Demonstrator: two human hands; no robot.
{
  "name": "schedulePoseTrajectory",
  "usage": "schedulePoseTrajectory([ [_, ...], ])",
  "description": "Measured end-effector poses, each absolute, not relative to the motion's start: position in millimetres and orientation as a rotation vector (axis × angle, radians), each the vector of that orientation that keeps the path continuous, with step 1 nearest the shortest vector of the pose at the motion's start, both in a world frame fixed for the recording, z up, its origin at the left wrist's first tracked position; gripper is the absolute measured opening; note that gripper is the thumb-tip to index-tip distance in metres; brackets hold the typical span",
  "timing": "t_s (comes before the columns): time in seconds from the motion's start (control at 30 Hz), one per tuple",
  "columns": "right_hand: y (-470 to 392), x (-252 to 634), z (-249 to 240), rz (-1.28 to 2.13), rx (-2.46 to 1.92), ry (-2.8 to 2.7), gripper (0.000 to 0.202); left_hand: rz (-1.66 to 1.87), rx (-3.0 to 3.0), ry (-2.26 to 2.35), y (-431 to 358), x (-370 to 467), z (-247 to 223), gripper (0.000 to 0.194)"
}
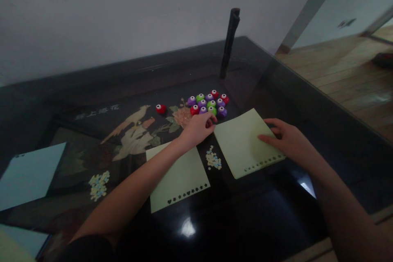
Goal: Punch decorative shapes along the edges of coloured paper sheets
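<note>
My right hand pinches the right edge of a stack of pale green paper, thumb on top and fingers beside the edge. A row of small punched shapes runs along the stack's near edge. At the stack's far left corner is my left hand, fingers curled; whether they grip the corner is hidden. Just beyond it stand several red, green and purple craft punches. Under my left forearm lies a pale green sheet with punched hearts and stars along its near edge. Between sheet and stack is a small pile of paper cutouts.
One red punch stands apart to the left. Another pile of cutouts and a light blue sheet lie on the left of the glossy dark table. A dark upright post rises near the back, before the wall.
</note>
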State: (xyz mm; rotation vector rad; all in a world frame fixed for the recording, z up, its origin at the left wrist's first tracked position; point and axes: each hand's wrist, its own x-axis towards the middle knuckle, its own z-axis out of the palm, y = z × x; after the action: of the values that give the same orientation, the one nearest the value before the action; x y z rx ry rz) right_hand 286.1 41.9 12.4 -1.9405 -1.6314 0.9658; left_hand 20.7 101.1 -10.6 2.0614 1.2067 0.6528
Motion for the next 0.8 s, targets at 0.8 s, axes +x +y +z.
schedulePoseTrajectory([
  [0.8, 42.3, 287.9, 2.6, 0.464, -2.134, -1.951, 0.04, 0.609, 2.18, 1.22, 100.3, 22.4, -10.4, 0.011],
])
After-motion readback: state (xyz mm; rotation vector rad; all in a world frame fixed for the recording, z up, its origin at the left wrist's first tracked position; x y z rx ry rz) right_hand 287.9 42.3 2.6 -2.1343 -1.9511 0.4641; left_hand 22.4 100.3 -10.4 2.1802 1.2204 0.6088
